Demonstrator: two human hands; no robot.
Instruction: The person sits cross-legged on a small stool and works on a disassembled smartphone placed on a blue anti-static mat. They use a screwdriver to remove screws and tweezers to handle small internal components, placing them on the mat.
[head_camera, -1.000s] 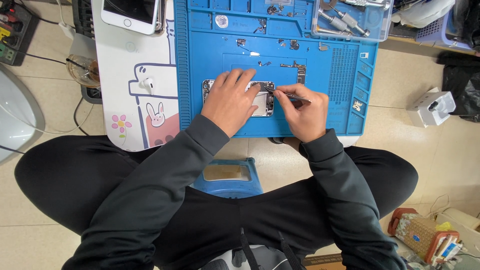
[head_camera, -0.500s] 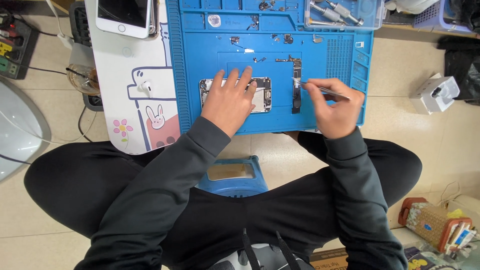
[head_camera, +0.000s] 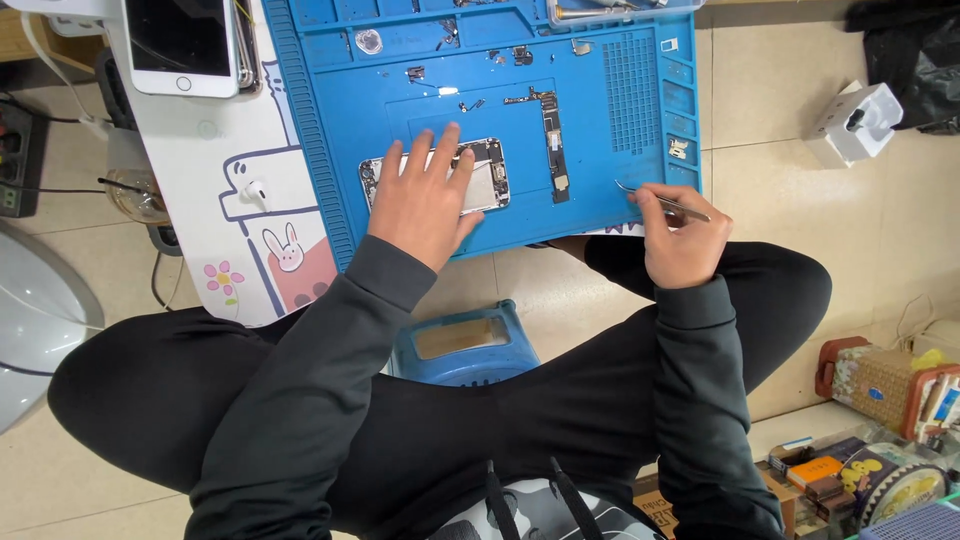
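An opened phone, its back shell bare and its insides exposed, lies flat near the middle of the blue work mat. The left hand rests on it, fingers spread and pressing it down. It looks light, stiff and fragile, best steadied by its metal edges. Just right of it lies a long narrow circuit board. Further right, the right hand pinches slim metal tweezers, their tips over the mat's near right edge. A white phone sits far left.
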